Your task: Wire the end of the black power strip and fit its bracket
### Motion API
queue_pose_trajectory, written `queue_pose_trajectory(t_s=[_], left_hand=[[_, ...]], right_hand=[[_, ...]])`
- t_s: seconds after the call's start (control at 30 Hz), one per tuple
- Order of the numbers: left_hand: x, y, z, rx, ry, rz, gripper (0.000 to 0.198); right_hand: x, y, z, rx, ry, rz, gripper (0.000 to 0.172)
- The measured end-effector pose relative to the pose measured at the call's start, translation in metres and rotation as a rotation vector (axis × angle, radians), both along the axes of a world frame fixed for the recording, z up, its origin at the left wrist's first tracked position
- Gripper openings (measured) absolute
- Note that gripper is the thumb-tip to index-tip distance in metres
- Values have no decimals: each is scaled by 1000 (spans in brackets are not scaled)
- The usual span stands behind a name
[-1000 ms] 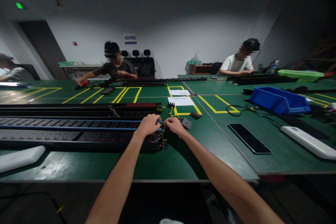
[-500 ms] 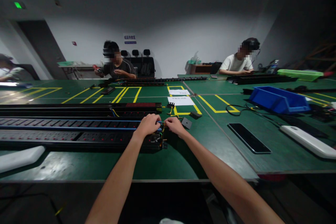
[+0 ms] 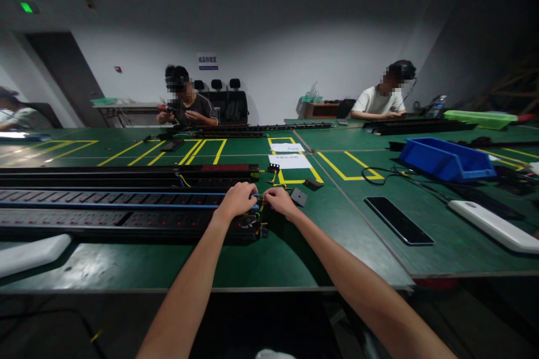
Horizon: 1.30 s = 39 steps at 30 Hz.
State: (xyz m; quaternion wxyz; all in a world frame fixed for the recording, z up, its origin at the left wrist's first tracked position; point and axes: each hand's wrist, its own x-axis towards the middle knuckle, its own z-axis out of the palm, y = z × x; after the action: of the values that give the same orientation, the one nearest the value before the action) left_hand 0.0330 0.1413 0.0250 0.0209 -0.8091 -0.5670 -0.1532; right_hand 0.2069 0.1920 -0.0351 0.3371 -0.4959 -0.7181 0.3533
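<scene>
Several long black power strips lie side by side on the green table. My left hand (image 3: 239, 201) is curled over the right end of the blue-edged power strip (image 3: 126, 198). Just right of that end, my right hand (image 3: 279, 202) is closed in a pinch by small coloured wires. What exactly sits between its fingertips is too small to make out. Nearer to me is another power strip (image 3: 160, 220), with loose wires at its open end. A small grey end plate (image 3: 298, 197) rests beside my right hand.
A phone (image 3: 398, 220), a white slab-like device (image 3: 492, 226) and a blue bin (image 3: 448, 160) are on the right. White paper sheets (image 3: 289, 161) lie ahead, among yellow tape lines. Another white object (image 3: 36, 253) is at left. Co-workers sit across the table.
Both my hands stay at the strip's end, with hardly any movement. Across the table, the left co-worker's hand with a red tool has shifted slightly right.
</scene>
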Motion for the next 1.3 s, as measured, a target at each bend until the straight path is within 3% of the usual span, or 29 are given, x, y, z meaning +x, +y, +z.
queue_pose_trajectory(t_s=[1.3], left_hand=[[2,0,0,-16,9,24,20]], right_hand=[[0,1,-1,20,-27,-3,23]])
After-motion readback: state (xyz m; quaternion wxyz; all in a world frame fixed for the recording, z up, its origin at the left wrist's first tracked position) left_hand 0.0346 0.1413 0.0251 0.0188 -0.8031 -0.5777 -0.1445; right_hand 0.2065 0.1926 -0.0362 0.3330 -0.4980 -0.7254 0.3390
